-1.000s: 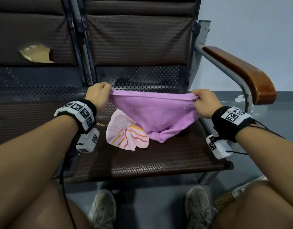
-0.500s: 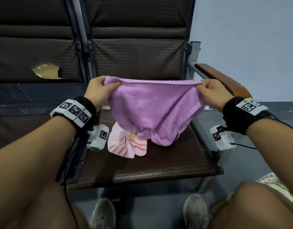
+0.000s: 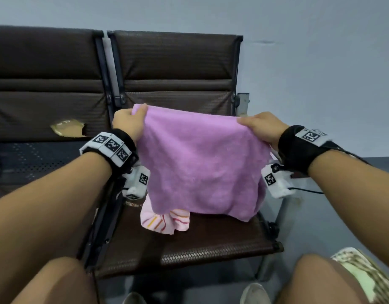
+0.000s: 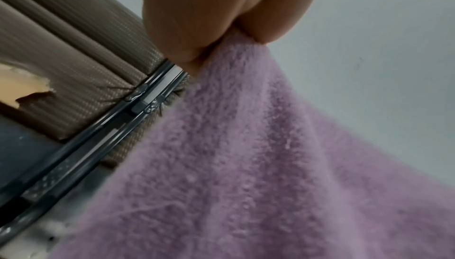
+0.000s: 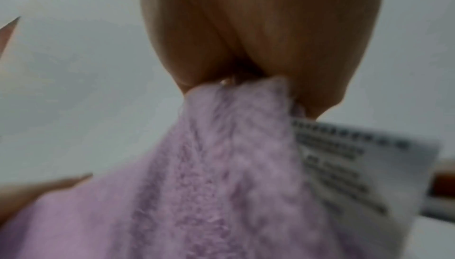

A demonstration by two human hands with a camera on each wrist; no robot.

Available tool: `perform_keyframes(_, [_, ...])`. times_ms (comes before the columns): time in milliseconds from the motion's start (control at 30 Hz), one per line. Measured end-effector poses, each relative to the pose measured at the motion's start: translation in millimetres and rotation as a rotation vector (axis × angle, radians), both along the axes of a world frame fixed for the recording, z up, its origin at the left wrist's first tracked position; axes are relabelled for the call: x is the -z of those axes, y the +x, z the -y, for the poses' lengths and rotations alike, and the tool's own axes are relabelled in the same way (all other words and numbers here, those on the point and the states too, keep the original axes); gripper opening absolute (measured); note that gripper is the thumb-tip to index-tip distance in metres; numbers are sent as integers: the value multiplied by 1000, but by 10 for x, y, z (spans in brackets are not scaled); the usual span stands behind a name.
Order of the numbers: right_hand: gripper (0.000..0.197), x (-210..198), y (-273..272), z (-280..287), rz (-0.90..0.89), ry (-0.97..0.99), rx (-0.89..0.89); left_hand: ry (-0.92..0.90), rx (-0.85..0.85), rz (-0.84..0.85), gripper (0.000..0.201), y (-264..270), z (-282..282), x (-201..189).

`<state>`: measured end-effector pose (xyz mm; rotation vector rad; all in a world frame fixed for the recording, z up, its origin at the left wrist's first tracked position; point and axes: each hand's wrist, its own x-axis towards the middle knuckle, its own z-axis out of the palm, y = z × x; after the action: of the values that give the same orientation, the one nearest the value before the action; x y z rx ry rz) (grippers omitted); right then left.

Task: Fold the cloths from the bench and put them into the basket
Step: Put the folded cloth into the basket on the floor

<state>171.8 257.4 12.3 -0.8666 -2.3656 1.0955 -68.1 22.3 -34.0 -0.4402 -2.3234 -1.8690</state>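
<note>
On the left, a corner of the purple cloth point(image 3: 200, 165) is pinched by the left hand point(image 3: 129, 123), thumb and fingers closed on the fabric; the left wrist view shows the plush edge clamped between fingertips point(image 4: 265, 30). The corner is held high, most likely so that the cloth hangs free of the bench point(image 3: 211, 244) and opens out before folding. The cloth is stretched between the two hands, above the seat and in front of the backrest. Its top edge runs roughly level from left to right, slightly higher on the left, and that edge is judged to be its long axis as held; the body drops from it, the lower hem bunched and pointing down toward the seat. Whether the hem touches the seat cannot be told.

Below the hanging cloth, a pink striped cloth point(image 3: 165, 222) lies crumpled on the seat, partly covered from view, not yet folded.

On the right, the opposite corner is gripped by the right hand point(image 3: 262, 128), fingers curled over the edge; in the right wrist view a white label point(image 5: 364, 166) hangs from the cloth just beside the pinch. Both corners are presumably held apart so the fabric is kept taut. No basket is seen.
</note>
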Motion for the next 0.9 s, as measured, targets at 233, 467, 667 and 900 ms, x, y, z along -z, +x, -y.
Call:
perform_keyframes(233, [28, 23, -158, 378, -76, -407, -39, 316, 153, 316, 35, 568, -402, -15])
perform_keyframes(467, [26, 108, -217, 736, -153, -624, -259, 62, 663, 169, 29, 1502, -452, -73])
perform_keyframes(667, [32, 211, -126, 641, -76, -504, -359, 180, 443, 145, 33, 1311, -383, -25])
perform_keyframes(900, [17, 244, -76, 376, -28, -227, -403, 32, 753, 385, 45, 1022, -453, 114])
